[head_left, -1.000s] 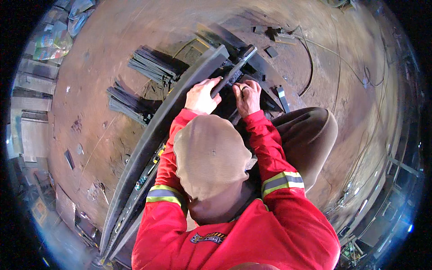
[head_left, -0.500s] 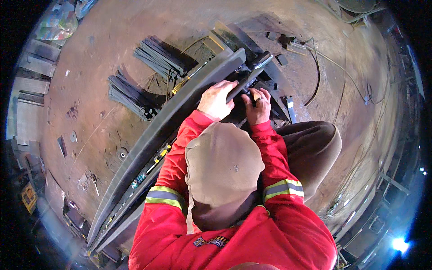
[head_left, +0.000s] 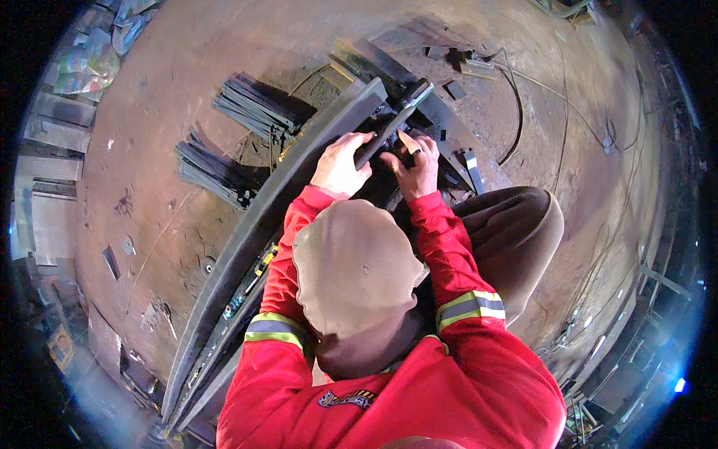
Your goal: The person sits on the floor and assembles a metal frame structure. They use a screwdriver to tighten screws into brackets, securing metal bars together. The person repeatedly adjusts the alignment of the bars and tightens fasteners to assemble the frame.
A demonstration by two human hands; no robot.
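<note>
Down on the rusty steel floor [head_left: 187, 97], seen from my head camera, I am crouching in red sleeves with reflective bands, my brown hood filling the middle of the view. My left hand [head_left: 340, 166] is closing its grip around a dark flat metal bar [head_left: 393, 123], fingers curled over the bar's lower end. My right hand [head_left: 415, 168] is lying just beside it; its fingers are bending around something small and pale near the bar, but I cannot tell whether that grip is truly clamped or only resting there. The bar is slanting up and away from me toward the far side of the floor, its upper end sticking out past my knuckles. It is lying across the top end of a long curved grey steel beam [head_left: 254, 239], which is running from the lower left edge of the floor up to my hands. Two bundles of dark flat strips [head_left: 254, 108] are lying on the floor left of the beam, well apart from my hands. Thin cables [head_left: 553, 105] are trailing across the far right of the floor.
</note>
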